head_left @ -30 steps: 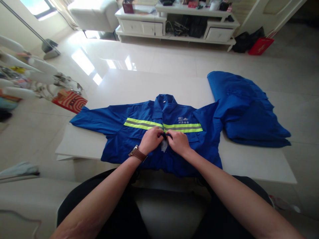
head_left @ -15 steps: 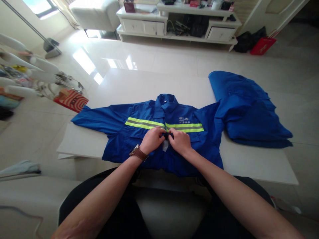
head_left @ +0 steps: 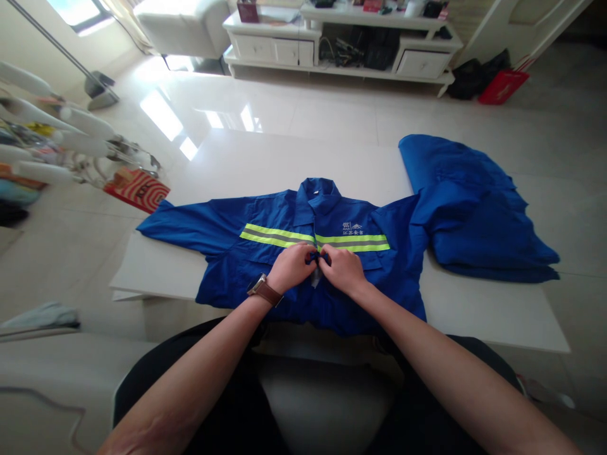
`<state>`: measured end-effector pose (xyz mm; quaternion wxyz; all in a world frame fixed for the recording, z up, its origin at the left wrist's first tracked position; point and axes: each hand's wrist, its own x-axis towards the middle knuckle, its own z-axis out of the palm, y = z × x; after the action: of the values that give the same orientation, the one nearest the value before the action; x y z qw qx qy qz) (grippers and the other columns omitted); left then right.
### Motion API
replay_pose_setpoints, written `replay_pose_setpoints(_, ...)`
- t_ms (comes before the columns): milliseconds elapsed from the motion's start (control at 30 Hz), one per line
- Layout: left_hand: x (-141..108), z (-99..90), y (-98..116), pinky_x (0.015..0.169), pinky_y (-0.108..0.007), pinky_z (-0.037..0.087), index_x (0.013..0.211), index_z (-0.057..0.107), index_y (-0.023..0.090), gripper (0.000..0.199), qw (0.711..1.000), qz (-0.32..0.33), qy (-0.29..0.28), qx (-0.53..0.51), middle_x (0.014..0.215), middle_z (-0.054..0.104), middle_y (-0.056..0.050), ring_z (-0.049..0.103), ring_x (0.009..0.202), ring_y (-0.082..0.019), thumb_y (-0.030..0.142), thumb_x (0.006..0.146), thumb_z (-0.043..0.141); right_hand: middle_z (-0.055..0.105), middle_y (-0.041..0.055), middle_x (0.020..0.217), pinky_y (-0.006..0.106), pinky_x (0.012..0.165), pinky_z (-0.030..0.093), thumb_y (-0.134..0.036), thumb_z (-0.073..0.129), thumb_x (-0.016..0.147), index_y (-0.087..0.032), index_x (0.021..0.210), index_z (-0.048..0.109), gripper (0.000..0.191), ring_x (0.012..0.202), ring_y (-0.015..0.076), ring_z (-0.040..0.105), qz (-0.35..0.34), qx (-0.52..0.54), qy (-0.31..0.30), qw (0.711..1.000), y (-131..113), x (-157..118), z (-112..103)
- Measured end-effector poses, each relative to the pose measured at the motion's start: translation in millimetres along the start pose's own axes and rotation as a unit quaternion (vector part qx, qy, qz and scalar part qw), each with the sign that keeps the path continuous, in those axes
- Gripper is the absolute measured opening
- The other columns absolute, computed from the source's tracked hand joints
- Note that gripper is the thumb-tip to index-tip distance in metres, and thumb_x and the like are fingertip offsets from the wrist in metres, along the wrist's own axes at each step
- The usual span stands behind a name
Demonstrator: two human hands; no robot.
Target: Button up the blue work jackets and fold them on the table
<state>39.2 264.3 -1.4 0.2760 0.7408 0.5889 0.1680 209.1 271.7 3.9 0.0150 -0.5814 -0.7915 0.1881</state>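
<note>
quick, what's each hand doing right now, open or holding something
Left hand: closed, pinching fabric at the front of the blue jacket.
Right hand: closed, pinching the jacket front just beside it.

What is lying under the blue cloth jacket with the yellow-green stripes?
The blue cloth jacket rests on a flat white tabletop, which shows beyond its edges. Anything else directly beneath the fabric is covered and cannot be seen.
</note>
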Motion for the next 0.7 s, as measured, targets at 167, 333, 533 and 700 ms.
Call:
replay_pose_setpoints(167, 1.8, 0.5, 0.2, 0.064, -0.027, 0.039, 0.087, 0.074, 0.019, 0.016, 1.0, 0.006, 0.005, -0.015, 0.084, 0.068, -0.005, 0.059, 0.073, -0.017, 0.018, 0.086, 0.058, 0.076, 0.0051, 0.095, 0.028, 0.071, 0.039, -0.036, 0.051, 0.099, -0.026, 0.106, 0.069, 0.021, 0.088, 0.0239, 0.07, -0.007, -0.002, 0.012, 1.0, 0.1, 0.1, -1.5)
replay_pose_setpoints(333, 4.6, 1.6, -2.9, 0.068, -0.027, 0.041, 0.089, 0.075, 0.019, 0.017, 1.0, -0.007, 0.008, -0.028, 0.086, 0.07, -0.005, 0.06, 0.075, -0.017, 0.017, 0.086, 0.059, 0.077, 0.0047, 0.095, 0.029, 0.07, 0.039, -0.035, 0.052, 0.099, -0.026, 0.105, 0.069, 0.021, 0.087, 0.0235, 0.071, -0.005, 0.0, 0.008, 1.0, 0.3, 0.4, -3.7)
replay_pose_setpoints(533, 5.6, 2.3, -3.1, 0.066, -0.026, 0.04, 0.084, 0.075, 0.019, 0.014, 0.998, -0.023, 0.021, -0.05, 0.084, 0.069, -0.004, 0.059, 0.074, -0.016, 0.018, 0.084, 0.061, 0.077, 0.0054, 0.097, 0.028, 0.072, 0.041, -0.035, 0.051, 0.099, -0.026, 0.108, 0.07, 0.023, 0.088, 0.0234, 0.07, -0.004, 0.004, 0.0, 1.0, 0.3, -0.4, -5.1)
replay_pose_setpoints(700, 6.2, 2.9, -1.3, 0.063, -0.027, 0.037, 0.075, 0.07, 0.019, 0.011, 0.997, -0.036, 0.028, -0.069, 0.071, 0.065, -0.001, 0.056, 0.068, -0.016, 0.017, 0.08, 0.061, 0.077, 0.0062, 0.098, 0.028, 0.073, 0.04, -0.036, 0.05, 0.1, -0.026, 0.11, 0.07, 0.025, 0.088, 0.0235, 0.07, -0.006, 0.004, -0.003, 1.0, 0.2, -0.7, -4.8)
